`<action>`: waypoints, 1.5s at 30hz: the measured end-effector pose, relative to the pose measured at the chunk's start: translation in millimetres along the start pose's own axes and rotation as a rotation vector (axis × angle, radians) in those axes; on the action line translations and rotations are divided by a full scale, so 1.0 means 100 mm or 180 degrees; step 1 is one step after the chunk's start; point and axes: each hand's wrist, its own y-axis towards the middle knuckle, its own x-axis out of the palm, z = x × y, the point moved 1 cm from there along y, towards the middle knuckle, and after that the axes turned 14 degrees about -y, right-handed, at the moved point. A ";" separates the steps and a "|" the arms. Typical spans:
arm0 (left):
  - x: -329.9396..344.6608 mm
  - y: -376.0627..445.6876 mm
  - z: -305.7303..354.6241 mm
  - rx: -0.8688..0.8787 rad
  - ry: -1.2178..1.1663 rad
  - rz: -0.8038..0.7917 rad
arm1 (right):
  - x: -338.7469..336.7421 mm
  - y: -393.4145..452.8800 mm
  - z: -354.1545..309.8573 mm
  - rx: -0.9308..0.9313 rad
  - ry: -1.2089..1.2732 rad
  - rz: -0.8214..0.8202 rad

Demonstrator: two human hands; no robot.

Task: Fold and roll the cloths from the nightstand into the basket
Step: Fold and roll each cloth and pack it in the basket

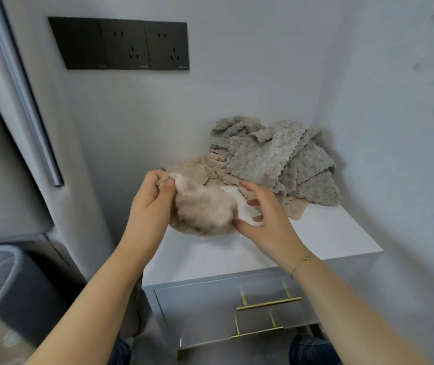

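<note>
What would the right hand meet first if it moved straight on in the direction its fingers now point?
Probably the beige cloth that the left hand pinches: the right hand points up and left, its fingertips already about at the cloth's edge. Depth is unclear, so contact cannot be confirmed.

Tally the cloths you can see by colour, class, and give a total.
Beige cloths: 2, one held by the left hand, one on the nightstand
Grey cloths: pile, apparently 2; exact number unclear
Total: about 4

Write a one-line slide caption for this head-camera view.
Left hand pinches a beige cloth while the right hand steadies it above a white nightstand piled with grey cloths.
</note>
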 end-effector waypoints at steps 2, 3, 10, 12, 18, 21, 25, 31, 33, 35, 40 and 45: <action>-0.09 -0.01 -0.10 -0.0371 0.0605 -0.0317 | 0.05 -0.02 0.01 -0.0294 -0.0309 -0.0360; -0.13 -0.02 -0.14 -0.0556 0.0976 -0.0579 | 0.07 -0.04 0.02 -0.0377 -0.0445 -0.0562; -0.35 -0.16 -0.22 -0.1198 0.2161 -0.2274 | 0.34 -0.03 0.03 -0.1148 -0.1612 -0.1093; -0.37 -0.16 -0.23 -0.0938 0.2400 -0.2164 | 0.36 0.00 0.04 -0.1251 -0.1713 -0.0971; -0.52 -0.10 -0.24 -0.0612 0.2338 -0.2162 | 0.28 0.09 -0.03 -0.0966 -0.2147 -0.1044; -0.56 -0.14 -0.21 -0.0667 0.2233 -0.2524 | 0.23 0.07 -0.05 -0.0660 -0.2103 -0.1135; -0.56 -0.17 -0.26 -0.0494 0.2522 -0.2667 | 0.23 0.18 -0.13 -0.0194 -0.1503 -0.0755; -0.57 -0.22 -0.27 -0.0216 0.2782 -0.2656 | 0.49 0.20 -0.11 -0.0035 -0.1600 -0.0853; -0.56 -0.22 -0.28 -0.0173 0.2891 -0.2584 | 0.43 0.21 -0.13 -0.0035 -0.1136 -0.0137; -0.57 -0.22 -0.29 -0.0196 0.3004 -0.2497 | 0.29 0.19 -0.19 0.0041 -0.0575 0.0463; -0.61 -0.25 -0.24 -0.0265 0.3104 -0.2033 | -0.04 0.05 -0.15 0.0565 0.0418 0.0882; -0.59 -0.38 -0.11 -0.0424 0.3312 -0.1929 | -0.13 -0.14 -0.12 0.0731 0.0917 0.1016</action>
